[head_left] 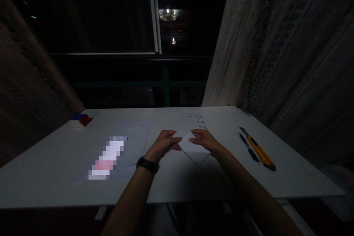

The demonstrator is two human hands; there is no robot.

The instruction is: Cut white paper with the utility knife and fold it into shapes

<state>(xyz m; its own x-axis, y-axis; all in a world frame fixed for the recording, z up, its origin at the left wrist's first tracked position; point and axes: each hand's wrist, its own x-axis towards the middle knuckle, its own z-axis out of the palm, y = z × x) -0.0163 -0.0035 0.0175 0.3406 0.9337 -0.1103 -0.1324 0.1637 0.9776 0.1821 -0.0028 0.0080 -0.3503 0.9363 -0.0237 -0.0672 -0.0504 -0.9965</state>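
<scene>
A folded piece of white paper is held between my two hands above the white table. My left hand, with a dark watch at the wrist, pinches the paper's left corner between thumb and fingers. On the other side, my right hand grips the upper right edge, its thumb lying on the paper's face. One corner of the paper points toward me. Just beyond the hands lie several small dark-marked pieces, too dim to name.
To the right lie a yellow box cutter and a slimmer dark knife or pen. Paper sheets and a blurred-out bright object are on the left. A coloured cube stands at the far left, near the curtain.
</scene>
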